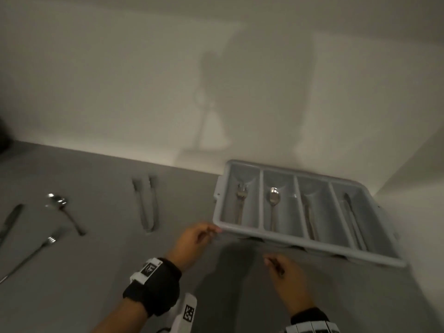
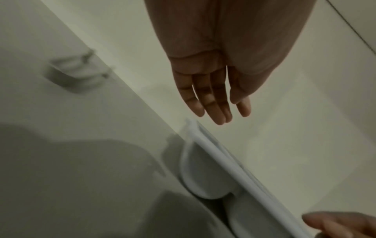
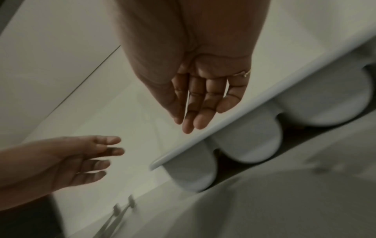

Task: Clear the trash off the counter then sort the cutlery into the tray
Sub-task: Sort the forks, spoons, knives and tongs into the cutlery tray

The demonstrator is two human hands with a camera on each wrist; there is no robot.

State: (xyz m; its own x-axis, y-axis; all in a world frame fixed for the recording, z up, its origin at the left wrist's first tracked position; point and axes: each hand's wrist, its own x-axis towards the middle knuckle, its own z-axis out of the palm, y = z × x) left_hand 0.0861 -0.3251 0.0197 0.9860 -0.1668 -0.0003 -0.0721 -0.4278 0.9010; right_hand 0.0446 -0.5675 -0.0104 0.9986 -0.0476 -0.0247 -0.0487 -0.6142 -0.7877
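Both hands are empty with fingers loose, the left hand (image 1: 192, 243) at the tray's (image 1: 240, 228) lower-left corner mid-frame, so it's the closer one to the tongs (image 1: 147, 203) lying lengthwise just left of it, while the right hand (image 1: 288, 280) hangs lower right.

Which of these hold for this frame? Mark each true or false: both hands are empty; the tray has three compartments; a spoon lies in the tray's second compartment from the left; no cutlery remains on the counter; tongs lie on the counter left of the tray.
1. Both the left hand and the right hand are empty. True.
2. The tray has three compartments. False: four.
3. A spoon lies in the tray's second compartment from the left. True.
4. No cutlery remains on the counter. False: a knife, a second spoon and a fork lie there.
5. Tongs lie left of the tray. True.
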